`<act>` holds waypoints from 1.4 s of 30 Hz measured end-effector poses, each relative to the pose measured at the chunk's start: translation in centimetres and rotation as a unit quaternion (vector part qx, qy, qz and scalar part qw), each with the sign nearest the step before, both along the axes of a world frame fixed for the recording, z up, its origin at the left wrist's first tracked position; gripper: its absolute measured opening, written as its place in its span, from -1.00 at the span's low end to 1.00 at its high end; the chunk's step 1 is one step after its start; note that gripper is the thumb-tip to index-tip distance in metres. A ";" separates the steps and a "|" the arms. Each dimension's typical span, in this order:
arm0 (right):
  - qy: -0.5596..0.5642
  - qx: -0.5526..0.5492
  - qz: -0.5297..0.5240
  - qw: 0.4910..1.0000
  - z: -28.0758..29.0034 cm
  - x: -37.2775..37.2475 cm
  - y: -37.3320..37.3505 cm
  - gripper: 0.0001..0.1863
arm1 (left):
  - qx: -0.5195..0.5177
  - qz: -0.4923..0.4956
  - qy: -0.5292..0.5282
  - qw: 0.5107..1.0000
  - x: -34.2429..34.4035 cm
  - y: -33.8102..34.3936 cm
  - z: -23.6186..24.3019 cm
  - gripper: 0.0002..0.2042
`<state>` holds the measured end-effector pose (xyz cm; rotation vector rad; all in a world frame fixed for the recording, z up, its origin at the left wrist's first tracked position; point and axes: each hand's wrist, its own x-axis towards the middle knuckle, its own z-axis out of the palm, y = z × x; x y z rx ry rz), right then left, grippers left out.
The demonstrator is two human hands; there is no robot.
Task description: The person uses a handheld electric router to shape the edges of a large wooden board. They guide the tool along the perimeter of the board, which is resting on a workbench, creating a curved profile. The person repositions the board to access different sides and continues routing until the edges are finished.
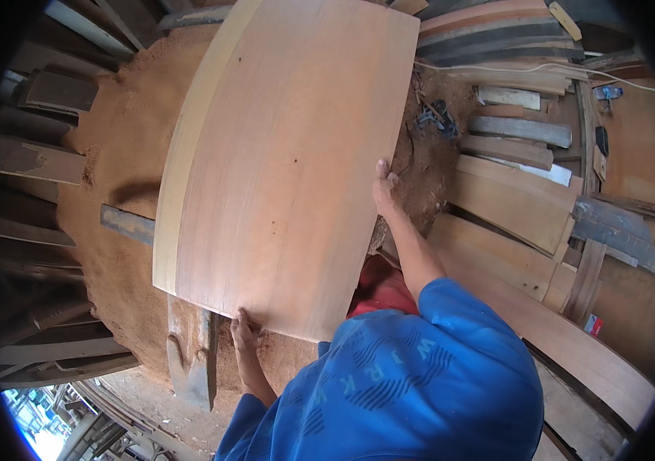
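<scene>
Left hand [244,333] clamped on near edge of the wide wooden panel [289,184], right hand [384,190] clamped on its right edge; panel is over brown sawdust [116,138], boards [512,200] off to its right

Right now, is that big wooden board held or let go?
Held: the left hand grips the near edge of the wooden board, and the right hand grips its right edge.
</scene>
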<state>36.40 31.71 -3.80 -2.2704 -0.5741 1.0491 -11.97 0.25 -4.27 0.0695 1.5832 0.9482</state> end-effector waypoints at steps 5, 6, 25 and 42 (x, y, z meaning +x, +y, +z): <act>0.240 0.180 -0.008 0.954 -4.3 2.4 -4.1 -0.33 | -0.005 0.023 0.040 0.999 1.5 1.9 2.6 -0.65; 0.315 0.187 -0.037 0.930 -4.3 2.9 -5.5 -0.40 | 0.000 0.029 0.036 0.999 1.6 2.0 2.5 -0.65; -0.165 -0.345 -0.157 0.911 0.6 3.6 -54.9 -0.36 | -0.062 -0.209 0.038 0.975 -2.4 3.9 1.6 -0.48; -0.067 -0.393 -0.102 0.912 -4.0 0.8 -55.1 -0.31 | -0.137 -0.190 0.026 0.972 -2.3 4.6 2.8 -0.58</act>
